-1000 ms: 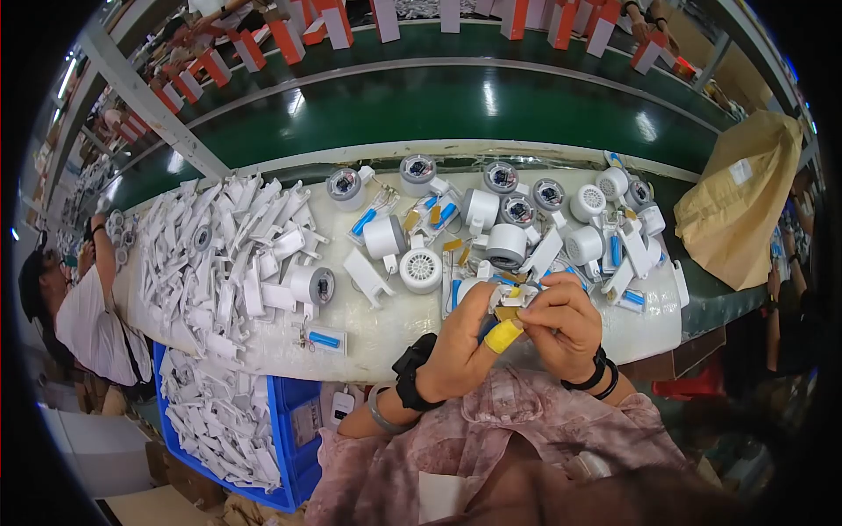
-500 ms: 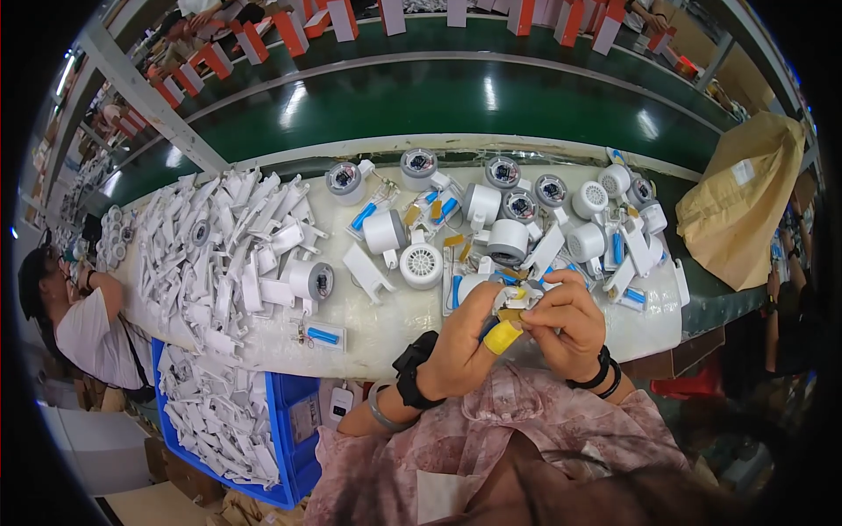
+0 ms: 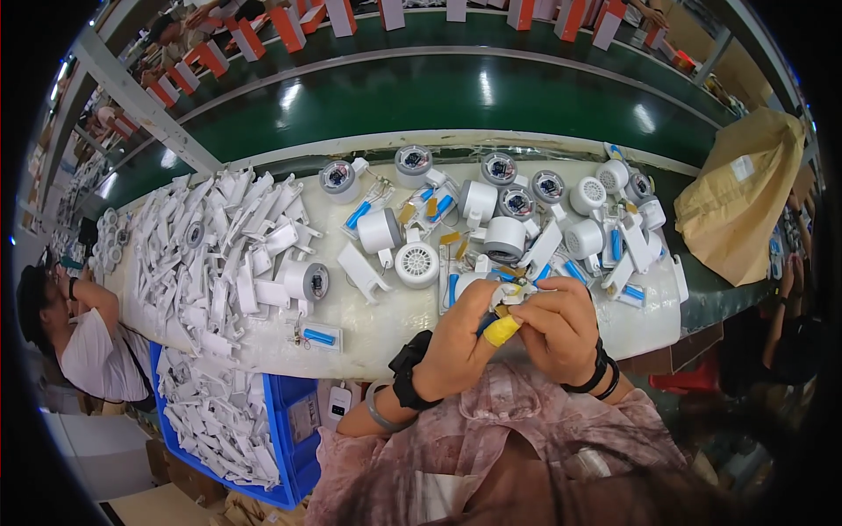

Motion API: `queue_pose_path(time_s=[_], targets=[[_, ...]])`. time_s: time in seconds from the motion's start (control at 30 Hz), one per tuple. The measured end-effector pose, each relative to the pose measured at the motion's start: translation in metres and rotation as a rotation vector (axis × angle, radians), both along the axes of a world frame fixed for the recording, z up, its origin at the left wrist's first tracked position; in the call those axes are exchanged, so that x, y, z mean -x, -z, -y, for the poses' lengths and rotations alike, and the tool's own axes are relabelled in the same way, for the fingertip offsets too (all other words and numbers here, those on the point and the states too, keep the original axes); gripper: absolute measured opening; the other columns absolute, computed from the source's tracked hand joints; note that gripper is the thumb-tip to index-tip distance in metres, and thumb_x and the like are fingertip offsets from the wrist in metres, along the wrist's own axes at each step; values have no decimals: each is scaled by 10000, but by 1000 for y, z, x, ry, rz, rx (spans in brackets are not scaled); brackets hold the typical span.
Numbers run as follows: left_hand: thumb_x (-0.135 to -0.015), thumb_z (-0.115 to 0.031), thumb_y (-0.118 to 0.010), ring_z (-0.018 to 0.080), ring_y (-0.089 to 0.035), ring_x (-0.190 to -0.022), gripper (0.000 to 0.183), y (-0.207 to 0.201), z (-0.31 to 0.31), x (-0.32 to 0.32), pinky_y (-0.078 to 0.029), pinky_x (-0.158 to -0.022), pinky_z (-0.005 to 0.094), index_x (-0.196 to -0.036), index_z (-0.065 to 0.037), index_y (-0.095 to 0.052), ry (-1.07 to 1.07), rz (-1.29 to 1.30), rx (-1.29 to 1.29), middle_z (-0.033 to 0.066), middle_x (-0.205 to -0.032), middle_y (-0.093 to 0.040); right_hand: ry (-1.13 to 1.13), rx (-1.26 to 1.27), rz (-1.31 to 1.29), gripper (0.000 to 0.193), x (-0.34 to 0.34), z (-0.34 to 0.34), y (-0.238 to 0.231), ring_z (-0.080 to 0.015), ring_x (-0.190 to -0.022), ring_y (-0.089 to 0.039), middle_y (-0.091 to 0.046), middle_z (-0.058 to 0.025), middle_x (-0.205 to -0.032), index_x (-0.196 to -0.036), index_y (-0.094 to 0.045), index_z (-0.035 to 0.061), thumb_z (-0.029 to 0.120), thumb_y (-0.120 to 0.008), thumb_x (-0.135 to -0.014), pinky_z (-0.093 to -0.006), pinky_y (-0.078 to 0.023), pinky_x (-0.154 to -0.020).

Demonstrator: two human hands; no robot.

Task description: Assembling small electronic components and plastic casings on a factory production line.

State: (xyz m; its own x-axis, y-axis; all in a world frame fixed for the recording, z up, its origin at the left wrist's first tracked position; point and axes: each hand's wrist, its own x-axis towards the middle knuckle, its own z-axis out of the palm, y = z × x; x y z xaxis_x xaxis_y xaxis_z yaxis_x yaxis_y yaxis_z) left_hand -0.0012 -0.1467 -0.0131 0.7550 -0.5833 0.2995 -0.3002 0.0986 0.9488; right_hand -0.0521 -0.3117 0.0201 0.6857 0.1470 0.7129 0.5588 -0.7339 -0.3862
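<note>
Both hands meet above the near edge of the table, fingers closed around one small white plastic part (image 3: 517,294), its detail mostly covered. My left hand (image 3: 456,355) grips it from the left; yellow tape (image 3: 502,330) wraps the thumb. With bent fingers, my right hand (image 3: 563,331) pinches at the part's right side. Just beyond the hands lie white round housings with grey rims, such as a grilled one (image 3: 417,265), and blue cylindrical cells (image 3: 616,245) on white plates. A flat white bracket (image 3: 361,270) lies left of them.
A large heap of white plastic brackets (image 3: 219,237) covers the table's left side. Below it stands a blue crate (image 3: 294,438) filled with similar parts. A brown paper bag (image 3: 741,197) stands at right. Beyond runs a green conveyor (image 3: 386,96); a co-worker (image 3: 92,342) sits at far left.
Both hands stay together on the white part, with small finger shifts; the right fingers curl closer over it. The whole view has shifted slightly. The things on the table appear unmoved.
</note>
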Motion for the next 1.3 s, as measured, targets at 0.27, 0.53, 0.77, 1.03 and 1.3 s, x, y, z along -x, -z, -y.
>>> queue_pose_path(time_s=[0.27,0.53,0.77,1.03,1.3], targets=[[-921,-154,-566,323,-571,-965,399,3,-1,1,-452,-842,364,-1255,27,-444,39,-19,-12,187,-1078,-547,-15,25,7,319,1,1,-4,-263,-789,-601,-621,-46,-810,-907,-659,68,-75,-738,-633,-406,-510,-789],[-921,-151,-568,348,-576,-974,377,9,-1,3,-457,-840,371,-1236,27,-461,3,-35,8,198,-1077,-549,-8,58,34,296,0,-2,-1,-216,-717,-594,-615,-37,-766,-895,-646,51,-71,-731,-639,-418,-514,-811],[-915,-161,-575,354,-579,-931,330,5,0,4,-461,-812,378,-1182,17,-500,-17,-28,26,189,-1037,-561,-14,50,29,310,2,-2,-3,-213,-699,-590,-610,-49,-759,-908,-643,43,-79,-728,-636,-427,-519,-805],[-917,-122,-549,339,-574,-865,240,-7,0,0,-463,-760,375,-1115,14,-549,-56,129,26,166,-974,-571,11,-14,-3,313,4,-6,0,-261,-720,-605,-610,-68,-763,-933,-621,24,-96,-709,-659,-426,-518,-794],[-975,-193,-495,113,-597,-683,244,-7,-13,1,-472,-555,221,-1140,-18,-533,-14,-365,222,79,-934,-612,-65,-142,-157,593,3,1,-7,-278,-1000,-583,-599,-147,-1068,-1212,-473,9,45,-774,-702,-395,-457,-898]])
